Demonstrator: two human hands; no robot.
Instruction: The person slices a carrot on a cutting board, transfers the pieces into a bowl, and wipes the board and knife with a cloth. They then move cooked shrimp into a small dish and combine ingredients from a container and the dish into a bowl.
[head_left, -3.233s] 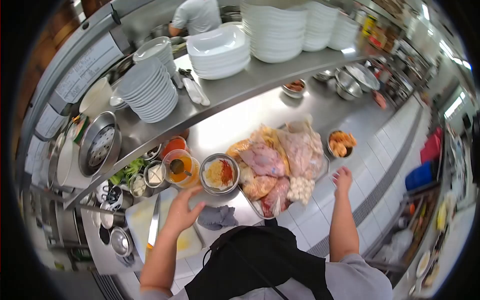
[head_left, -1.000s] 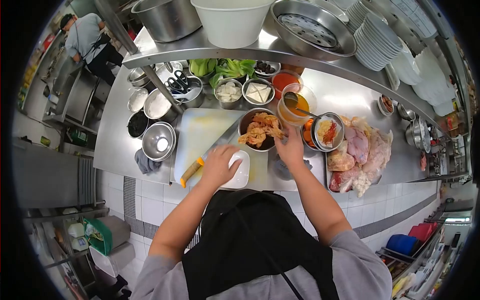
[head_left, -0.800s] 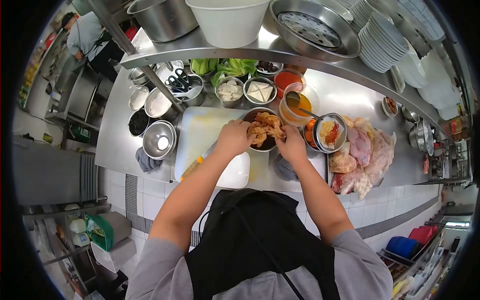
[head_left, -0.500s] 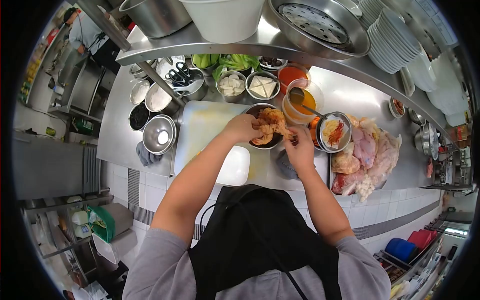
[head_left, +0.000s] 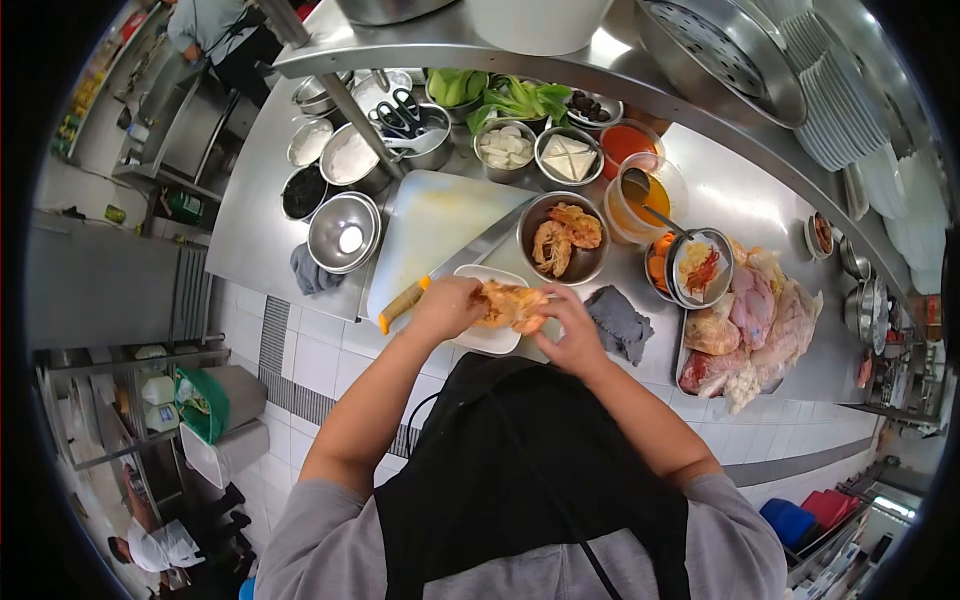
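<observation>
A fried prawn (head_left: 512, 306), orange and crisp-looking, is held between my two hands above a white rectangular dish (head_left: 490, 340). My left hand (head_left: 450, 306) pinches its left end. The fingers of my right hand (head_left: 572, 332) close on its right end. Just beyond, a metal bowl (head_left: 592, 270) contains more fried prawns (head_left: 568, 238). A knife with a yellow-edged handle (head_left: 405, 302) lies on the white cutting board (head_left: 425, 215), close to my left hand. To the right of my right hand is a crumpled grey cloth (head_left: 622, 325).
Behind the board stand bowls of tofu (head_left: 568, 158), white slices (head_left: 506, 148) and greens (head_left: 530, 98). A tub of orange liquid (head_left: 640, 215) holds a ladle. Raw poultry (head_left: 750, 320) fills a tray at right. A steel shelf (head_left: 560, 62) overhangs the back. Other people stand at left.
Both hands have come back from the metal bowl toward me, bringing a prawn over the white dish. The view has shifted, and the knife and the prawns in the bowl now show.
</observation>
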